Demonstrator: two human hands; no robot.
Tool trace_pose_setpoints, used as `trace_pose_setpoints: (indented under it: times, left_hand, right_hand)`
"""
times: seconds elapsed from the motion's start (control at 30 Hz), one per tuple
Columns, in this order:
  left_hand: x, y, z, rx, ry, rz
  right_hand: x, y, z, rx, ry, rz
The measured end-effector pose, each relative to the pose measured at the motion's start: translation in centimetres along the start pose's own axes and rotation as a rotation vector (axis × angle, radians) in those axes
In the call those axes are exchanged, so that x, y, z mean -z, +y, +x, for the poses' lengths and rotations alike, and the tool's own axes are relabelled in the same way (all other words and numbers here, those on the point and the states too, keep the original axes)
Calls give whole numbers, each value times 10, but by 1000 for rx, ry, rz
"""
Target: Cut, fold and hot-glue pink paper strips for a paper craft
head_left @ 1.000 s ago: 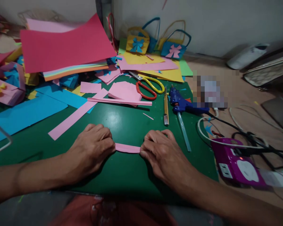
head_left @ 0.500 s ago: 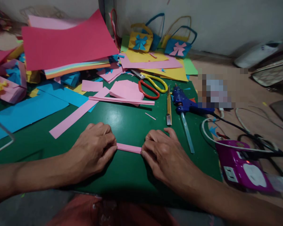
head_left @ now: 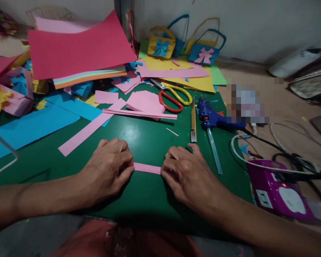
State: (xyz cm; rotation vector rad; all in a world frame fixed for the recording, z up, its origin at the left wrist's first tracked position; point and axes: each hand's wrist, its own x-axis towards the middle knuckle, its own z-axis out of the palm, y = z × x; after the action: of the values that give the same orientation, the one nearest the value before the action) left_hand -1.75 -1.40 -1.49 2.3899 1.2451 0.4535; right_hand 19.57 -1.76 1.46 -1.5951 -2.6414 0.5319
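A narrow folded pink paper strip [head_left: 147,168] stretches between my two hands, low over the green tabletop [head_left: 139,200]. My left hand [head_left: 111,169] pinches its left end and my right hand [head_left: 183,171] pinches the right end; both ends are hidden by the fingers. A lengthwise crease line shows along the strip. Just beyond my hands lies another folded pink strip [head_left: 141,114], partly across a flat pink strip [head_left: 88,130] and a cut pink paper piece [head_left: 146,101]. A thin pink sliver [head_left: 172,132] rests between them and my right hand.
Scissors [head_left: 173,100], a box cutter [head_left: 193,123] and a blue glue gun [head_left: 211,117] lie beyond my right hand. A purple power unit [head_left: 278,192] with cables stands right. Coloured sheets [head_left: 80,50] pile up at back left, near small paper bags [head_left: 162,46]. Blue paper [head_left: 37,125] lies left.
Both hands keep their pinch on the pink strip at nearly the same spot. The strip has turned slightly, showing more of its flat face. The whole view has shifted a little.
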Motion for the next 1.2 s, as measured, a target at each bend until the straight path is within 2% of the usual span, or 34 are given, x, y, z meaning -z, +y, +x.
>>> trace_pose_setpoints:
  times: [0.37, 0.53, 1.2]
  left_hand:
    - [2, 2, -2, 26, -35, -50]
    - [-1, 3, -3, 7, 11, -17]
    - [-6, 4, 0, 29, 26, 73]
  right_hand:
    - [0, -2, 0, -43, -27, -6]
    - [-3, -2, -4, -62, -7, 9]
    - [-9, -4, -2, 10, 61, -116]
